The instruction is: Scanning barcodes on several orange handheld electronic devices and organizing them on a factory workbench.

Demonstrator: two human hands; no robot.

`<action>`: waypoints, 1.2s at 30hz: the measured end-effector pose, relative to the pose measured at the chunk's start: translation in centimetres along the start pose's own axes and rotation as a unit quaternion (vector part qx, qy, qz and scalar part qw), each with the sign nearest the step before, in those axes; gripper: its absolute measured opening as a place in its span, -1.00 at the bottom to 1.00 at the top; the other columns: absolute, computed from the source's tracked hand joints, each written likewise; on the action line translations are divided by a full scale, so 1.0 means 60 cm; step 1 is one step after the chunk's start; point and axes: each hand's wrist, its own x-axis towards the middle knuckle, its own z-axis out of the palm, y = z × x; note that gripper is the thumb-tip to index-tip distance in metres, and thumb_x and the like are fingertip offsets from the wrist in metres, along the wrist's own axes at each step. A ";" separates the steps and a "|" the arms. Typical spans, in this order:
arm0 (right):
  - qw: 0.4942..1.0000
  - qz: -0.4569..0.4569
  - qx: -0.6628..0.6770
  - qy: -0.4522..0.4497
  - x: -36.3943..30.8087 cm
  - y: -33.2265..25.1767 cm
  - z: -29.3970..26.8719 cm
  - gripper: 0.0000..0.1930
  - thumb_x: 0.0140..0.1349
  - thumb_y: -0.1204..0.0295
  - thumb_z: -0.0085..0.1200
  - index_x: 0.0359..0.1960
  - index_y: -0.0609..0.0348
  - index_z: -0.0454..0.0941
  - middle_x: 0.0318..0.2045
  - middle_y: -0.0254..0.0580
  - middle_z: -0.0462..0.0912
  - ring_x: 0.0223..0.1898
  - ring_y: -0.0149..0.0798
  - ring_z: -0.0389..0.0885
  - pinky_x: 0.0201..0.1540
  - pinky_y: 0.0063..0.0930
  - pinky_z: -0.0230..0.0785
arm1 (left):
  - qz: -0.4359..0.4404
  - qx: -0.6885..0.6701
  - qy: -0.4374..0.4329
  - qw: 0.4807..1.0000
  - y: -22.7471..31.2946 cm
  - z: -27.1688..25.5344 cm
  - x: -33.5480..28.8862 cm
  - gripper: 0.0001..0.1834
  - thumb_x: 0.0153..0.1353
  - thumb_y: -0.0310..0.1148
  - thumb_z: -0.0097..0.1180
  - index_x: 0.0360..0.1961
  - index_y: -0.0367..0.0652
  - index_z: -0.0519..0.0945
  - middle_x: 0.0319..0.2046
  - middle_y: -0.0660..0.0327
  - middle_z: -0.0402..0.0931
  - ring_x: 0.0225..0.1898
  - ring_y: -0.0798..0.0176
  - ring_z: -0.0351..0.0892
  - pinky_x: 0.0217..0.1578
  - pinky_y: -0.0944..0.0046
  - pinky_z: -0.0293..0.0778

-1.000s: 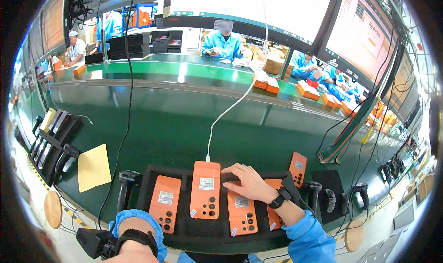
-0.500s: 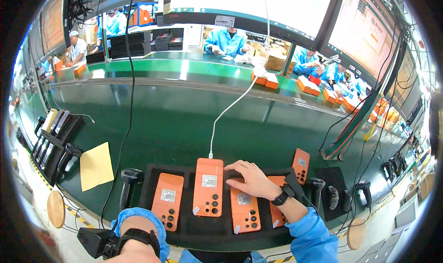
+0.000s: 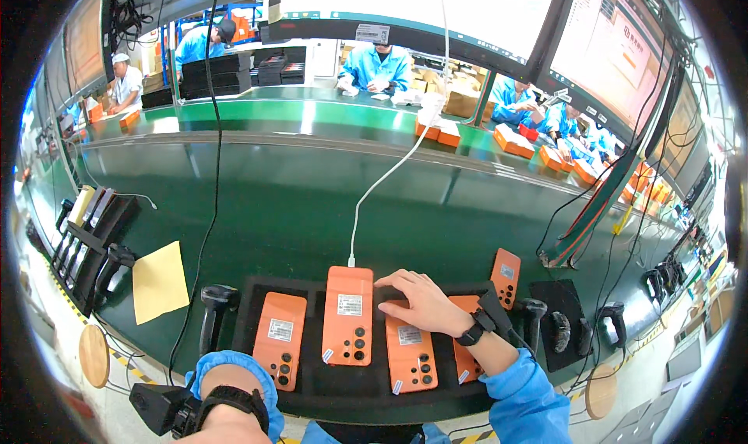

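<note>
My right hand (image 3: pixel 425 304) is stretched over the upper part of an orange phone (image 3: pixel 413 362), its thumb and fingers apart. Its fingertips are by the right edge of another orange phone (image 3: pixel 348 296), back up with a white label; whether they touch it I cannot tell. A white cable (image 3: pixel 361 210) is plugged into that phone's far end. At the lower left edge my left forearm bends back toward me, with the wrist (image 3: pixel 226 424) in a black strap and the fingers out of view. More orange phones (image 3: pixel 279 350) (image 3: pixel 465 354) lie on either side in the black tray (image 3: pixel 327 382).
Another orange phone (image 3: pixel 506 276) lies beyond the tray's right end. Handheld scanners (image 3: pixel 214 315) (image 3: pixel 532 319) stand at both sides. A yellow sheet (image 3: pixel 160 282) and a black rack (image 3: pixel 89 245) are at left. Monitors (image 3: pixel 413 7) hang above; co-workers in blue sit beyond the green bench.
The view has shifted slightly. My hands keep nearly the same pose. Across the bench, a worker at the back left now leans forward with head lowered.
</note>
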 end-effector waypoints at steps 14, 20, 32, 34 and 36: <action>0.999 0.019 0.023 -0.021 0.001 -0.004 -0.002 -0.57 0.37 0.14 0.16 0.19 0.02 0.53 0.10 -0.14 0.57 0.20 -0.06 0.50 0.31 -0.15 0.25 | -0.008 -0.001 0.007 1.000 -0.006 0.009 -0.001 -0.64 0.00 -0.80 0.08 -0.77 -0.12 0.41 -0.79 0.33 0.43 -0.75 0.47 0.48 -0.71 0.47 0.19; 0.999 0.021 0.016 -0.022 0.002 -0.003 -0.004 -0.56 0.37 0.14 0.16 0.20 0.04 0.53 0.11 -0.14 0.57 0.20 -0.06 0.50 0.31 -0.16 0.25 | 0.006 -0.015 0.008 1.000 -0.011 0.006 -0.004 -0.65 0.02 -0.78 0.08 -0.76 -0.13 0.43 -0.79 0.32 0.45 -0.74 0.47 0.49 -0.71 0.48 0.20; 1.000 0.013 0.009 -0.015 0.000 -0.003 -0.003 -0.56 0.37 0.14 0.16 0.20 0.05 0.53 0.10 -0.12 0.58 0.20 -0.05 0.51 0.30 -0.16 0.27 | -0.013 0.001 0.006 1.000 -0.004 0.005 -0.003 -0.66 0.01 -0.78 0.10 -0.77 -0.15 0.45 -0.79 0.31 0.45 -0.74 0.47 0.48 -0.71 0.48 0.20; 1.000 0.014 0.010 -0.017 0.000 -0.004 -0.003 -0.56 0.36 0.14 0.16 0.20 0.04 0.53 0.10 -0.12 0.58 0.20 -0.05 0.50 0.30 -0.16 0.27 | -0.015 0.004 0.002 1.000 -0.005 0.004 -0.003 -0.66 0.01 -0.78 0.10 -0.77 -0.14 0.45 -0.79 0.31 0.45 -0.75 0.47 0.48 -0.71 0.48 0.20; 1.000 0.018 0.009 -0.017 -0.001 -0.002 -0.004 -0.56 0.36 0.14 0.16 0.20 0.04 0.53 0.11 -0.12 0.57 0.20 -0.05 0.50 0.30 -0.16 0.27 | 0.001 -0.004 0.003 1.000 -0.010 0.005 -0.005 -0.65 0.02 -0.78 0.09 -0.78 -0.14 0.44 -0.80 0.31 0.45 -0.75 0.47 0.47 -0.71 0.48 0.19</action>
